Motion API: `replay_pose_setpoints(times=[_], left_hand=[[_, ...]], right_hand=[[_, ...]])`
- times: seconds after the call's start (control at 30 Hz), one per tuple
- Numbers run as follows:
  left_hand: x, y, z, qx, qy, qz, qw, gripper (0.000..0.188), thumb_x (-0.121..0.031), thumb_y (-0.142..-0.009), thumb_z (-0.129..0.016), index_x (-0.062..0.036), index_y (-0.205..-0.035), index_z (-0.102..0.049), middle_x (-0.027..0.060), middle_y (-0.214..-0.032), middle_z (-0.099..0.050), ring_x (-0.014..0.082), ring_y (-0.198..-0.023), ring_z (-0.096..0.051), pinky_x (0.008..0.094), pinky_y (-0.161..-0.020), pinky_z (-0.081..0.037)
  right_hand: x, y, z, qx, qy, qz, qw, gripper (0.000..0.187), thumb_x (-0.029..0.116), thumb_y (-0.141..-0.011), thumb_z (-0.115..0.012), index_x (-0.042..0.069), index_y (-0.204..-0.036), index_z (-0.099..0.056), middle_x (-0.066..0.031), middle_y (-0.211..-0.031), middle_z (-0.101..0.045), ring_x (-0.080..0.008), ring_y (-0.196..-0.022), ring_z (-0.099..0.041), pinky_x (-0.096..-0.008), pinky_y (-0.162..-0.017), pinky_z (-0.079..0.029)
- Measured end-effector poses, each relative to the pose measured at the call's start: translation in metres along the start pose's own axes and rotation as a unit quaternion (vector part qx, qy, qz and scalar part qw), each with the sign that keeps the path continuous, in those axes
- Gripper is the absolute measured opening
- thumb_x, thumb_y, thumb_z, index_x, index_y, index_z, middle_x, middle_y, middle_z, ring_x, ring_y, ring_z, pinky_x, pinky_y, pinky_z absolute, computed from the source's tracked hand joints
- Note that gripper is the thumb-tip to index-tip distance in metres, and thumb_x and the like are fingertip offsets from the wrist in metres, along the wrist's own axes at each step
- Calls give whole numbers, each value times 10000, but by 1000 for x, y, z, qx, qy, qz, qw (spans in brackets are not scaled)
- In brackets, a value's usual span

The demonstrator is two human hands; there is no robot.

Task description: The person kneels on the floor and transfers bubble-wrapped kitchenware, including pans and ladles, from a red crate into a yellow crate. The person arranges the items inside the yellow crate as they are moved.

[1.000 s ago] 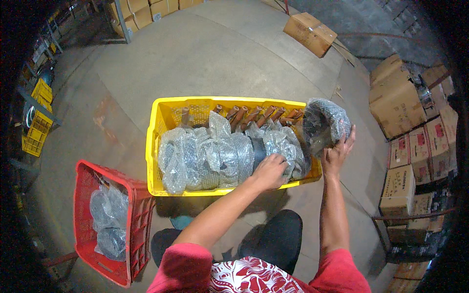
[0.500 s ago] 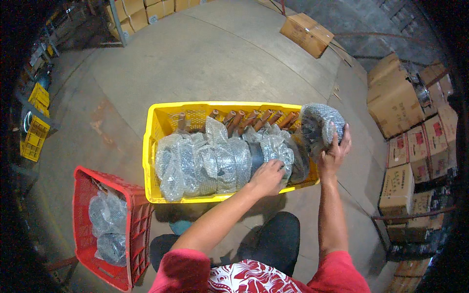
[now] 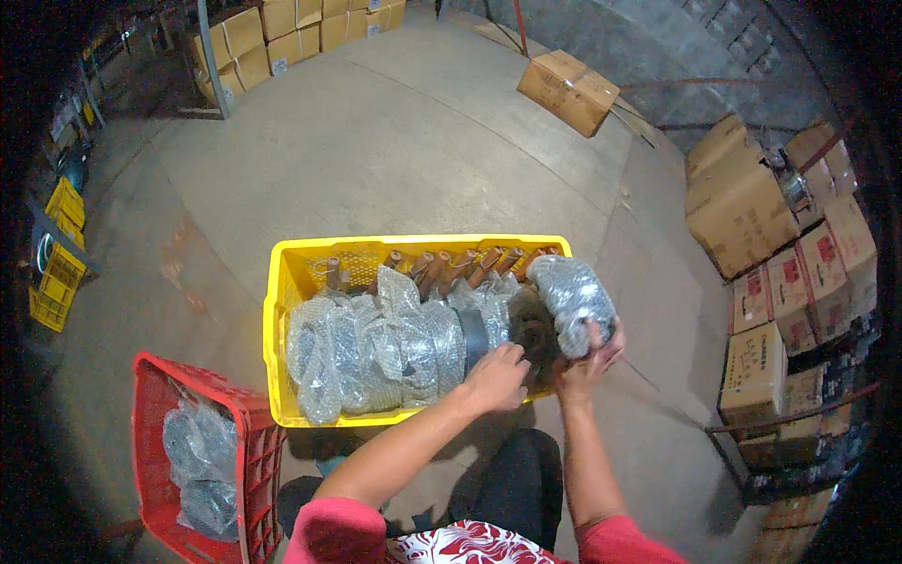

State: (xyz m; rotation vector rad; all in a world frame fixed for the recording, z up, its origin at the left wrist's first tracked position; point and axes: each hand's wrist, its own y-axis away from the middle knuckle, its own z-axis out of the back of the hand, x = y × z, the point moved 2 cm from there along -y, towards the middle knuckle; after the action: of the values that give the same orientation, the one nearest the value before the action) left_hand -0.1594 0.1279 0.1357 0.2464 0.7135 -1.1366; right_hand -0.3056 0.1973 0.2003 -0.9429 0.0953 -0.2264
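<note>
A yellow plastic crate [image 3: 329, 419] holds a row of bubble-wrapped pans [image 3: 362, 348] standing on edge. Their brown wooden handles [image 3: 434, 271] point to the far side. My right hand [image 3: 589, 361] is closed on a bubble-wrapped pan [image 3: 575, 299] at the crate's right end, covering part of that rim. By the near side of the row, my left hand [image 3: 499, 378] rests with curled fingers against a wrapped pan; its fingertips are partly hidden. A dark pan face [image 3: 534, 334] shows between the two hands.
Left of the yellow crate, a red plastic crate [image 3: 246, 442] contains more bubble-wrapped items [image 3: 202, 446]. Cardboard boxes [image 3: 742, 202] are stacked at right, with a lone carton [image 3: 568, 92] farther off. More boxes [image 3: 282, 42] line the far left, and yellow crates [image 3: 58, 273] stand at the left edge.
The view has shifted, so the crates appear lower. My right hand has brought its wrapped pan left and down toward the crate's right end. My left hand stays at the row, slightly shifted.
</note>
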Motion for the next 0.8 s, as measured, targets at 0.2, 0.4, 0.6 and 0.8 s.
replay_pose_setpoints(times=[0.2, 0.4, 0.6, 0.8], left_hand=[[55, -54, 37, -44, 38, 81, 995, 328, -96, -799, -619, -14, -1116, -628, 222, -1099, -638, 415, -1038, -629, 513, -913, -508], [116, -151, 38, -82, -244, -43, 965, 414, -165, -945, -519, -258, -1333, -629, 160, -1428, -503, 357, -1360, -438, 547, -1118, -338], [128, -206, 18, -13, -250, 40, 967, 574, -236, -876, -657, -354, -1425, -535, 128, -1449, -463, 336, -1348, -453, 568, -1074, -372], [136, -221, 26, 65, -178, 60, 980, 551, -223, -863, -664, -287, -1400, -559, 140, -1386, -509, 338, -1316, -483, 544, -1059, -395]], right_hand=[[-42, -40, -2, 104, -77, -130, 983, 760, 55, -659, -686, 118, -1380, -456, -211, -1313, -465, -452, -1205, -497, -522, -1023, -426], [-47, -30, -9, 68, -43, -201, 976, 785, 32, -652, -668, 164, -1410, -514, -159, -1259, -509, -402, -1175, -525, -459, -1016, -437], [-46, -25, -13, 54, -30, -225, 972, 870, 41, -583, -684, 231, -1418, -529, -207, -1272, -455, -435, -1211, -460, -536, -1054, -362], [-43, -27, -14, 23, -42, -243, 969, 793, 27, -591, -658, 207, -1360, -583, -221, -1297, -434, -447, -1259, -416, -533, -1082, -331]])
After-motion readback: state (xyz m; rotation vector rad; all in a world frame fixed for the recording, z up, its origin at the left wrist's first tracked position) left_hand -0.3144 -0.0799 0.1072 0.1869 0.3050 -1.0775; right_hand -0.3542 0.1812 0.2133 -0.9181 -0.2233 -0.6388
